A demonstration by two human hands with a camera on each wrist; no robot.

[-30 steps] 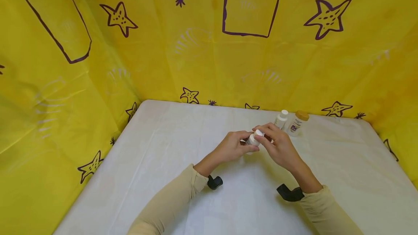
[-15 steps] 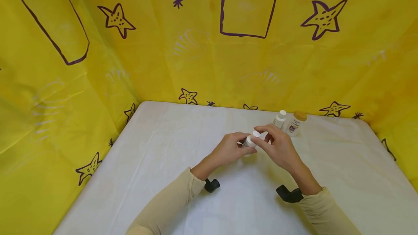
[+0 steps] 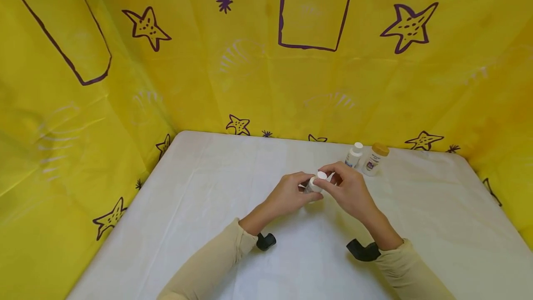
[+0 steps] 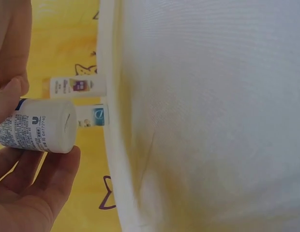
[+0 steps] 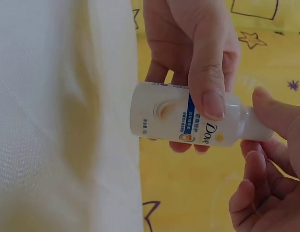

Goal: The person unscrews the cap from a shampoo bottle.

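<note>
A small white Dove bottle [image 5: 164,108] with a blue stripe on its label is held above the table between both hands. My left hand [image 3: 287,193] grips the bottle's body, thumb over the label and fingers behind it. The thumb and fingers of my right hand [image 3: 347,189] pinch the white cap [image 5: 259,128] at the bottle's neck. In the right wrist view the bottle lies sideways across the picture, and the cap sits at the neck. The left wrist view shows its base and the small print on its back.
Just beyond my right hand, a white-capped bottle [image 3: 354,154] and an orange-capped bottle [image 3: 375,159] stand upright on the white table [image 3: 233,175]. A yellow curtain [image 3: 200,82] with drawn starfish rises behind the table and along its left side.
Both hands and the bottle have shifted slightly left and nearer to me. The right fingers have changed their hold a little on the cap. The standing bottles stay in place.
</note>
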